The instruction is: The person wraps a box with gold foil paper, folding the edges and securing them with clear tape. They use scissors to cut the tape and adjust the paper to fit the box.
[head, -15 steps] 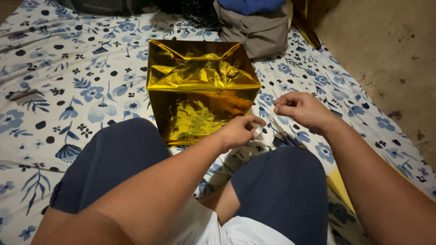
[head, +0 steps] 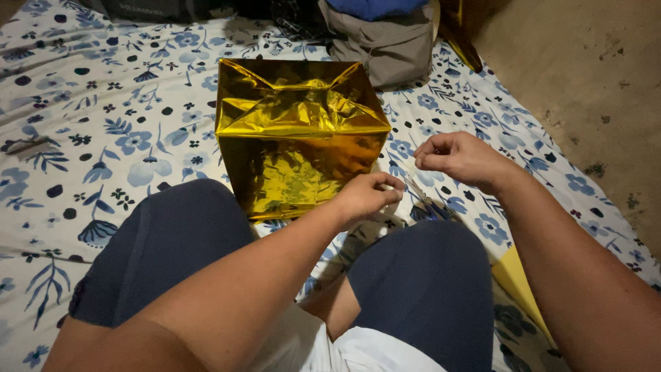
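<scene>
The left hand [head: 365,195] was curled with its fingertips pinched together, and something thin seemed to be nipped between them, though it was too small to make out. Just beyond that hand and a little to its left stood a box wrapped in gold foil paper [head: 299,134], its near lower corner close to the knuckles but not clearly touching them. The foil was creased and folded into flaps on top.

The right hand [head: 460,159] was held a short way to the right of the left one and slightly farther out, also clenched loosely with thumb and forefinger pressed together. Whether it gripped anything could not be told; a faint thin strip seemed to run down between the two hands. The gold box lay to its left, apart from it.

Under both hands spread a white bedsheet with blue flowers [head: 103,124]. Nearer than the hands were the person's knees in dark blue shorts [head: 420,275]. Beyond the box, far from both hands, sat a grey-brown bag [head: 389,45]. A yellow sheet edge [head: 513,279] showed below the right forearm.
</scene>
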